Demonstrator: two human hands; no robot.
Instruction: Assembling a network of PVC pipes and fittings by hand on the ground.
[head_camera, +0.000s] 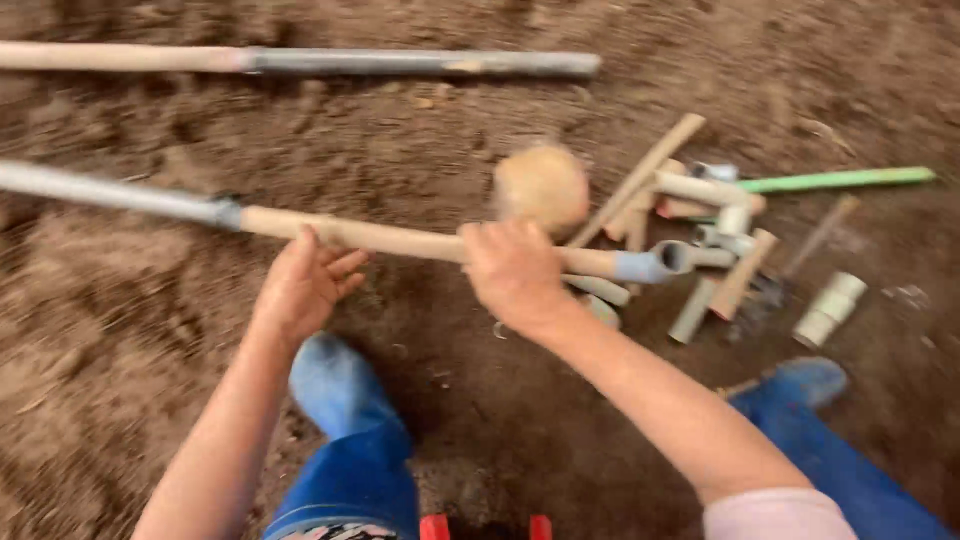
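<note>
While my right hand (515, 272) grips the long pipe (400, 238) and my left hand (303, 285) cups it loosely, pipe scraps (700, 240) and a round stone (541, 186) lie just beyond on the dirt (150, 330).

Motion blur softens the whole scene, so the round tan lump (541, 187) on the soil cannot be identified. The long pipe (330, 231) runs off the left edge, and the right hand (512, 268) hides part of it. Small pipe pieces (715, 235) overlap, their shapes unclear
</note>
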